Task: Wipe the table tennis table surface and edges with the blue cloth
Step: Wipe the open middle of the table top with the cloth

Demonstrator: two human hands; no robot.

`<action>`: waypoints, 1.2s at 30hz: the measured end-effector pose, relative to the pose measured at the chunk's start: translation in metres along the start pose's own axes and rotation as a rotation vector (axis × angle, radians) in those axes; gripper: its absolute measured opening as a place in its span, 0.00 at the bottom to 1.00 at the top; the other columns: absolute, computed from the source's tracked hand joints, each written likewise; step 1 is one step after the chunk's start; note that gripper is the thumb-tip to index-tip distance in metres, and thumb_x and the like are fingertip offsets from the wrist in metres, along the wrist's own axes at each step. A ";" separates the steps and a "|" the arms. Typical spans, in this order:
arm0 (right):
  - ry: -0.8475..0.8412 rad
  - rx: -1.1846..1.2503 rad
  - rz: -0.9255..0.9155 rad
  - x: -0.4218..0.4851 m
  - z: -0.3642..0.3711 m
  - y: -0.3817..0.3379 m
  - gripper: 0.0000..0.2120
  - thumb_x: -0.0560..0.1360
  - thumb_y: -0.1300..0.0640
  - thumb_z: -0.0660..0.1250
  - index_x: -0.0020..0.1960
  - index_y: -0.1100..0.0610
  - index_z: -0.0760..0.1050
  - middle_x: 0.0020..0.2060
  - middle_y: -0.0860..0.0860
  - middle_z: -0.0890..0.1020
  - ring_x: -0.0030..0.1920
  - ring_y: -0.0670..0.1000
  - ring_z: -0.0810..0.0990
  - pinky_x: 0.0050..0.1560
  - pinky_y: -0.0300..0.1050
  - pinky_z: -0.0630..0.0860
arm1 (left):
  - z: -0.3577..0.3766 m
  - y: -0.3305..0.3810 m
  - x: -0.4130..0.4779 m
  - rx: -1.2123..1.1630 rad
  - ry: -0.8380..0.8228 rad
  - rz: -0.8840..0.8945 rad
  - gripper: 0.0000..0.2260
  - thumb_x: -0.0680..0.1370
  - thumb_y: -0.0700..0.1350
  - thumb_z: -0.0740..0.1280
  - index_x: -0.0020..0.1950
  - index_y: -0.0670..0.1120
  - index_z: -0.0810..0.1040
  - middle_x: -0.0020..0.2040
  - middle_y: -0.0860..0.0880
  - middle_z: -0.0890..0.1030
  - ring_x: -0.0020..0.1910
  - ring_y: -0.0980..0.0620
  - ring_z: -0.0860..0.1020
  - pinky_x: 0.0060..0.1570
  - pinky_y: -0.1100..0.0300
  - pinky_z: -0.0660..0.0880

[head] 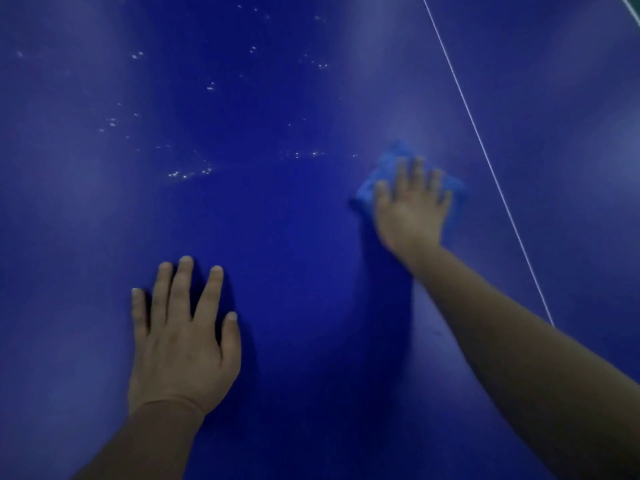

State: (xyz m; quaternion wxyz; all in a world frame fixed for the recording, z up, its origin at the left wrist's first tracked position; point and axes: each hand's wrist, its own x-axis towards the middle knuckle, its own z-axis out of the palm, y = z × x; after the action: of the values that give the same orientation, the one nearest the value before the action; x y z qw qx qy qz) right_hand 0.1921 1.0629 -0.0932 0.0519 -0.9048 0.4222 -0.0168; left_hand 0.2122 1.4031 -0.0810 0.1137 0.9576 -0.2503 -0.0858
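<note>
Cloth [370,190] lies bunched under the flat, released right grip [412,209], its length running left to right; left grip [180,341] rests flat, released, on the counter [277,133].

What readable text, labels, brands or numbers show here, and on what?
None readable. The dark blue table tennis table surface bears only a thin white painted line and pale specks; the crumpled blue cloth under the right hand and the bare left hand show no print.

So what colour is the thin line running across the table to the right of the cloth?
White: the line shows clearly against the dark blue table in the head view.
</note>
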 end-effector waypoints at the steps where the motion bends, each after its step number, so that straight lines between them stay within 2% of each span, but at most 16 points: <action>1: -0.030 -0.025 -0.194 -0.021 0.006 -0.011 0.30 0.83 0.39 0.47 0.82 0.50 0.54 0.81 0.52 0.55 0.80 0.63 0.52 0.75 0.67 0.47 | 0.000 0.000 0.000 0.010 0.002 -0.001 0.30 0.79 0.56 0.50 0.78 0.45 0.66 0.80 0.39 0.60 0.81 0.40 0.53 0.78 0.37 0.47; 2: -0.067 -0.049 -0.325 -0.036 0.010 -0.009 0.30 0.83 0.38 0.46 0.81 0.50 0.55 0.81 0.51 0.56 0.80 0.62 0.53 0.76 0.67 0.48 | 0.001 0.001 0.000 0.017 0.000 0.001 0.30 0.79 0.56 0.51 0.78 0.44 0.67 0.80 0.39 0.60 0.80 0.40 0.53 0.77 0.37 0.47; 3: -0.069 -0.063 -0.352 -0.041 0.009 0.000 0.30 0.82 0.37 0.44 0.81 0.49 0.56 0.81 0.50 0.57 0.80 0.61 0.53 0.76 0.66 0.49 | 0.001 0.001 0.000 0.015 0.002 0.003 0.30 0.79 0.56 0.51 0.78 0.44 0.67 0.79 0.38 0.60 0.80 0.39 0.53 0.77 0.37 0.46; 5: -0.029 -0.065 -0.120 -0.022 -0.003 0.037 0.30 0.82 0.38 0.46 0.81 0.48 0.57 0.81 0.50 0.57 0.80 0.61 0.54 0.76 0.66 0.49 | 0.002 0.000 0.000 0.009 0.016 0.008 0.30 0.79 0.55 0.51 0.78 0.44 0.66 0.79 0.38 0.60 0.80 0.39 0.53 0.78 0.38 0.45; 8: -0.043 0.012 0.329 0.036 -0.021 0.088 0.30 0.82 0.39 0.46 0.82 0.47 0.50 0.82 0.49 0.50 0.81 0.61 0.46 0.76 0.68 0.44 | 0.003 0.000 0.001 0.021 0.015 0.008 0.29 0.79 0.56 0.51 0.78 0.45 0.66 0.79 0.39 0.59 0.80 0.40 0.52 0.78 0.42 0.41; 10: -0.061 0.084 0.446 0.070 -0.025 0.089 0.31 0.82 0.38 0.43 0.82 0.47 0.47 0.82 0.50 0.47 0.80 0.62 0.43 0.76 0.69 0.42 | 0.003 0.000 0.002 0.028 0.013 0.010 0.29 0.79 0.56 0.51 0.78 0.45 0.65 0.79 0.39 0.59 0.81 0.40 0.52 0.78 0.44 0.39; 12: -0.065 0.093 0.341 0.076 -0.019 0.061 0.32 0.82 0.38 0.43 0.82 0.48 0.47 0.82 0.50 0.48 0.80 0.62 0.44 0.76 0.69 0.42 | 0.003 0.000 0.002 0.028 0.016 0.007 0.29 0.79 0.56 0.52 0.78 0.45 0.66 0.79 0.39 0.60 0.81 0.40 0.52 0.78 0.46 0.38; 15: -0.089 0.009 -0.135 0.038 -0.002 0.026 0.31 0.81 0.37 0.44 0.82 0.48 0.52 0.82 0.49 0.53 0.80 0.62 0.49 0.76 0.67 0.45 | 0.003 0.001 0.002 0.032 0.019 0.004 0.29 0.79 0.56 0.52 0.78 0.44 0.67 0.79 0.38 0.60 0.81 0.40 0.53 0.78 0.46 0.37; 17: -0.077 -0.037 -0.254 0.031 -0.002 0.042 0.32 0.81 0.37 0.45 0.81 0.49 0.56 0.81 0.50 0.56 0.80 0.62 0.52 0.76 0.65 0.48 | 0.003 0.001 0.001 0.041 0.018 0.013 0.29 0.79 0.56 0.52 0.78 0.44 0.67 0.79 0.38 0.60 0.80 0.40 0.53 0.78 0.45 0.38; 22: -0.049 0.020 0.358 0.123 -0.027 0.105 0.32 0.81 0.38 0.44 0.82 0.47 0.50 0.82 0.51 0.50 0.80 0.63 0.46 0.76 0.69 0.44 | 0.002 0.001 0.002 0.044 -0.006 0.007 0.30 0.79 0.56 0.51 0.78 0.45 0.66 0.80 0.39 0.59 0.81 0.41 0.51 0.78 0.42 0.42; 24: -0.072 0.082 0.399 0.144 -0.029 0.084 0.32 0.80 0.38 0.43 0.82 0.47 0.48 0.82 0.50 0.48 0.80 0.63 0.44 0.76 0.69 0.42 | 0.002 0.000 0.002 0.041 -0.005 0.006 0.30 0.79 0.56 0.51 0.78 0.44 0.66 0.80 0.39 0.59 0.81 0.40 0.52 0.78 0.39 0.44; 26: -0.054 0.068 0.220 0.138 -0.022 0.036 0.31 0.82 0.39 0.44 0.82 0.48 0.49 0.82 0.50 0.50 0.80 0.63 0.46 0.76 0.69 0.44 | 0.003 0.000 0.002 0.040 0.000 0.013 0.30 0.79 0.56 0.51 0.78 0.44 0.66 0.80 0.38 0.60 0.81 0.40 0.52 0.78 0.38 0.46; 30: -0.098 -0.031 -0.390 0.043 0.010 -0.077 0.31 0.81 0.38 0.42 0.81 0.49 0.54 0.81 0.50 0.55 0.80 0.63 0.51 0.75 0.69 0.46 | 0.004 -0.001 0.002 0.047 -0.003 0.007 0.30 0.79 0.56 0.51 0.78 0.44 0.67 0.79 0.38 0.60 0.81 0.40 0.52 0.77 0.35 0.48; 32: -0.125 -0.036 -0.499 0.021 0.014 -0.079 0.31 0.82 0.38 0.42 0.81 0.48 0.54 0.81 0.50 0.55 0.80 0.62 0.51 0.75 0.68 0.46 | 0.005 -0.001 0.002 0.049 0.004 0.009 0.29 0.79 0.56 0.51 0.78 0.44 0.67 0.79 0.38 0.60 0.81 0.40 0.52 0.77 0.35 0.48; 34: -0.037 -0.101 -0.285 0.044 0.005 -0.040 0.28 0.84 0.41 0.45 0.82 0.50 0.53 0.81 0.52 0.54 0.80 0.65 0.52 0.75 0.69 0.49 | 0.006 -0.001 0.001 0.049 0.004 0.013 0.29 0.79 0.56 0.51 0.78 0.44 0.67 0.80 0.39 0.59 0.81 0.40 0.52 0.77 0.35 0.48; 36: 0.012 -0.049 0.175 0.074 -0.009 0.011 0.28 0.84 0.42 0.44 0.82 0.51 0.51 0.82 0.53 0.52 0.80 0.66 0.48 0.75 0.70 0.46 | 0.006 -0.002 0.002 0.044 0.005 0.012 0.29 0.79 0.56 0.51 0.78 0.44 0.67 0.80 0.39 0.60 0.81 0.40 0.52 0.77 0.35 0.48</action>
State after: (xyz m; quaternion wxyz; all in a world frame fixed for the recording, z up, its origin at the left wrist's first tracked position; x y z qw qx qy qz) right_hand 0.2303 0.9989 -0.0863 0.0286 -0.8653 0.5004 -0.0073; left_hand 0.2135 1.4028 -0.0880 0.0940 0.9585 -0.2578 -0.0772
